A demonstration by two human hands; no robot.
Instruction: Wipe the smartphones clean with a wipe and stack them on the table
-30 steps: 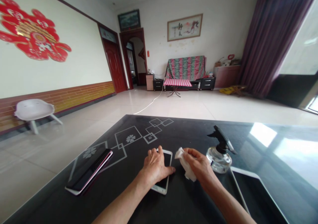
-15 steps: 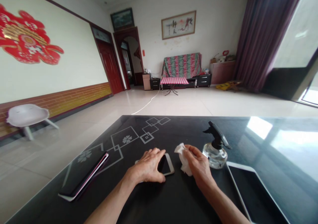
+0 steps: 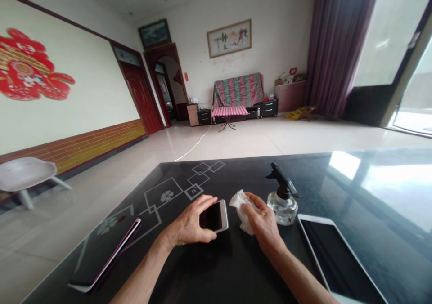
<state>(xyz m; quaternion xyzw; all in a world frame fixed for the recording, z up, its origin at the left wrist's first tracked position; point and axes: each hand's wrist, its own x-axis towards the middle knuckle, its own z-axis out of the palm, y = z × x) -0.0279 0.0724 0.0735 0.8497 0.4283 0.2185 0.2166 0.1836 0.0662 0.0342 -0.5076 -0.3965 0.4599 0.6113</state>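
A white-framed smartphone with a dark screen is in my left hand, thumb on its near edge and fingers along its far edge. The phone looks tilted, its right end slightly up from the black table. In my right hand is a crumpled white tissue, pinched between thumb and fingers, a short way right of the phone. Just beyond that hand stands a clear spray bottle with a black trigger head.
A white tablet lies at the right. On the left rests a dark folding case with a pink-white edge. Past the table are a white chair and a small table with a checked cloth.
My left hand has shifted from lying over the phone to gripping it by its edges, and more of the screen shows. The right hand keeps the tissue. The whole view has turned slightly.
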